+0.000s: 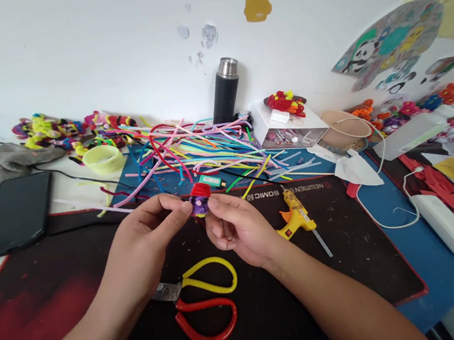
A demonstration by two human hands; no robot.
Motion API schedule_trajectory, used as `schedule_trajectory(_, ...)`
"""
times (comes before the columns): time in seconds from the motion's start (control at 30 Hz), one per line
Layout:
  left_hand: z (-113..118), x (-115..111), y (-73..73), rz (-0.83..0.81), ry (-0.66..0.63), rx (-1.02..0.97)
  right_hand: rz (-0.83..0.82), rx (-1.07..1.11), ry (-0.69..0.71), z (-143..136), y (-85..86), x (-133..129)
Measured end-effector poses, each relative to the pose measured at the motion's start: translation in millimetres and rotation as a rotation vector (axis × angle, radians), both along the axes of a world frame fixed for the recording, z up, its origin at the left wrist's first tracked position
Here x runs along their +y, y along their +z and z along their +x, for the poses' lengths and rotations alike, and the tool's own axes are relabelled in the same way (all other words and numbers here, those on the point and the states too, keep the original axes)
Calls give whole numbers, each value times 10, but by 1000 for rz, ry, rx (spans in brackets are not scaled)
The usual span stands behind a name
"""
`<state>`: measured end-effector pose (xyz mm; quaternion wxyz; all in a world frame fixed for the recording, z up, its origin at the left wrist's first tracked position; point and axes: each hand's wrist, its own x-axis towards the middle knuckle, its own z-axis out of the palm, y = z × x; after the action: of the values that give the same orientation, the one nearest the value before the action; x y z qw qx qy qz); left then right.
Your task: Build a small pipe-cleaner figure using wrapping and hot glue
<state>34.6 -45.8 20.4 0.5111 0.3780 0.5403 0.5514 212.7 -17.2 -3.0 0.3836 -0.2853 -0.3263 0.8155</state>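
Between my two hands is a small pipe-cleaner figure [200, 200] with a red top, a purple body and a bit of yellow underneath. My left hand [151, 230] pinches its left side with thumb and forefinger. On the other side, my right hand [238, 224] grips it with the thumb in front and fingers curled behind. Below the hands, scissors [204, 301] with one yellow and one red handle lie on the black mat [302, 299]; my left wrist partly covers their blades. A yellow glue gun [297, 213] with a clear glue stick rests right of my right hand.
Many coloured pipe cleaners [207, 144] are heaped behind the mat, near a black thermos [225, 89] and a white box [288, 125]. At left lie a phone [15, 212] and a pale yellow tape roll [103, 159]. A white power bank [449, 224] with cables sits at right.
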Motion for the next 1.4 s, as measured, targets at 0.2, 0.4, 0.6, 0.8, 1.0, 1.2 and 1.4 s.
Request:
schedule_trajectory(0.2,9,-1,-12,2,2,-18,7,-9,4,-1,-6,-9)
schedule_trajectory(0.4,13,1,-30,-13,13,-21,11,-14,6,0,-21,-6)
schedule_trajectory(0.6,1,2,-45,-5,14,-8,3,14,-4,-9,-38,-4)
schedule_trajectory(0.8,16,8,-57,-7,10,-19,4,18,-3,-5,-30,5)
schedule_trajectory(1.0,15,-3,-108,-7,-4,-55,-13,41,-2,-10,-35,-10)
schedule_trajectory(1.2,1,-23,-115,-9,4,-49,-26,77,-2,-14,-35,-11)
schedule_trajectory(1.4,-3,-27,-143,-4,9,-16,-31,79,-11,-20,-37,-14)
